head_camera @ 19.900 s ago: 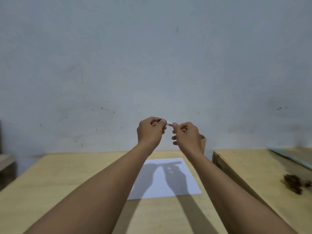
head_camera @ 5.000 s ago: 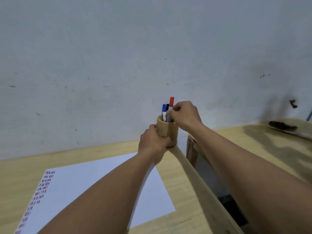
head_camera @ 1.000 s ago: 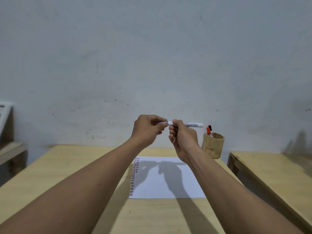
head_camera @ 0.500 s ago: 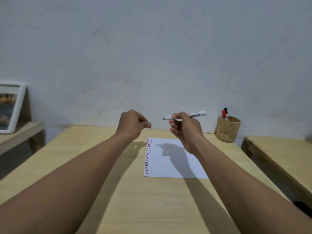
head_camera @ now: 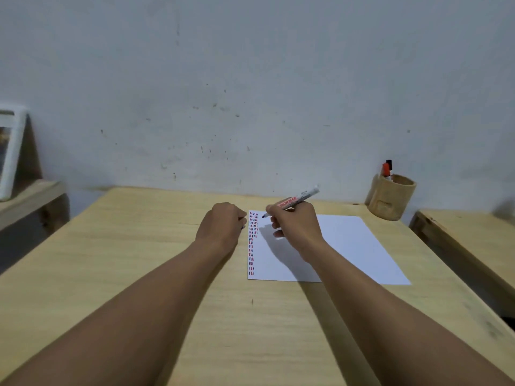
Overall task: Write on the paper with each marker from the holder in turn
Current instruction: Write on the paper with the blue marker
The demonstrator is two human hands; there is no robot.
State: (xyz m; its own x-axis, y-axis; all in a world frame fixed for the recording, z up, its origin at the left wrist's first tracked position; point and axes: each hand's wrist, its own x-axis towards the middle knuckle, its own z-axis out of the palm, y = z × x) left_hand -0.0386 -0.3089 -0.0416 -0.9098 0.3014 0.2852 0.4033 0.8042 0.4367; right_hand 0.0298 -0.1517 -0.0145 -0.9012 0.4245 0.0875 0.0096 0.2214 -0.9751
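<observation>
Both hands dropped from mid-air to paper (head_camera: 342,246) on bench (head_camera: 139,246); right hand (head_camera: 295,227) grips uncapped marker (head_camera: 295,200), tip at top of mark column; left hand (head_camera: 223,227) fisted, likely around cap. Step: writing. Next: touch tip down, short stroke; holder (head_camera: 390,200) far right

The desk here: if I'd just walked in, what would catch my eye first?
The right hand holds an uncapped marker with its tip near the top left corner of the white paper, beside a column of small red and dark marks. The left hand rests curled beside the sheet, and a wooden holder stands at the back right.
</observation>
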